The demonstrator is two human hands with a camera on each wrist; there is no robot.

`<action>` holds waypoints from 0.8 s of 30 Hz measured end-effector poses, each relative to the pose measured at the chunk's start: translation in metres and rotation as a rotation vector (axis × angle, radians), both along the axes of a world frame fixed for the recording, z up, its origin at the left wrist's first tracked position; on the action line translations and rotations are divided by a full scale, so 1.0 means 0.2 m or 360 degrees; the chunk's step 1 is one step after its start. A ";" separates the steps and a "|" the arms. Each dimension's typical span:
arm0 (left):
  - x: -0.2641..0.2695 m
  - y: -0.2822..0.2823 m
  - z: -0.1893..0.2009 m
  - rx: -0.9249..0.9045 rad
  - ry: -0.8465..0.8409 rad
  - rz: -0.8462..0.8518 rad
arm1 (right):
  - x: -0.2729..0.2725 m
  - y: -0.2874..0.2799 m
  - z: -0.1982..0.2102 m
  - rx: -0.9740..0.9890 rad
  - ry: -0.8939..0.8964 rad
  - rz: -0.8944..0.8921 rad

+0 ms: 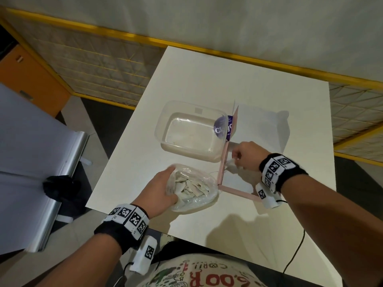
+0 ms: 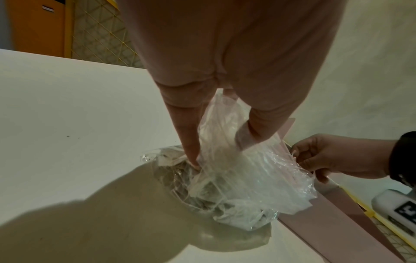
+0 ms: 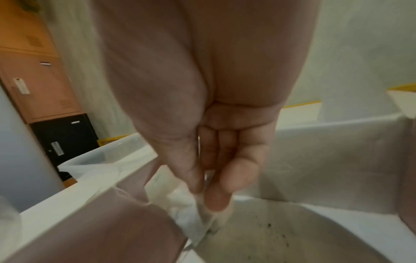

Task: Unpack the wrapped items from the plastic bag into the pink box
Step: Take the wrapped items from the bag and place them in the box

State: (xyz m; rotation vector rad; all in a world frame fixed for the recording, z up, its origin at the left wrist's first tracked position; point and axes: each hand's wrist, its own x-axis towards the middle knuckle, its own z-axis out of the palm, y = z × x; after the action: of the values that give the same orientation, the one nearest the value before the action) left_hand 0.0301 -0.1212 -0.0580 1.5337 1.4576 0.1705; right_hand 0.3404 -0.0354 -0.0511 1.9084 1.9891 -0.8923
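Right now my right hand (image 1: 246, 155) pinches one wrapped item (image 3: 189, 210) just inside the pink box (image 1: 222, 162), over its bare floor. Beside the box on its left, my left hand (image 1: 159, 191) grips the plastic bag (image 1: 199, 195), nearer the remaining items.

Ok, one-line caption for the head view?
Left hand holds the plastic bag open while right hand lowers a wrapped item into the pink box.
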 end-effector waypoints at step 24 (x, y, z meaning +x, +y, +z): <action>0.00 -0.01 -0.05 -0.0071 0.0112 0.0010 | -0.08 -0.09 -0.19 0.0491 0.0103 -0.0020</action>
State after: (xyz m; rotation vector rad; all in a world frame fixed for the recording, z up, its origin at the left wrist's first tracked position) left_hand 0.0293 -0.1236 -0.0670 1.5125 1.5117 0.0884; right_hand 0.3253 -0.0536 -0.0897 2.0750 2.2672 -0.6897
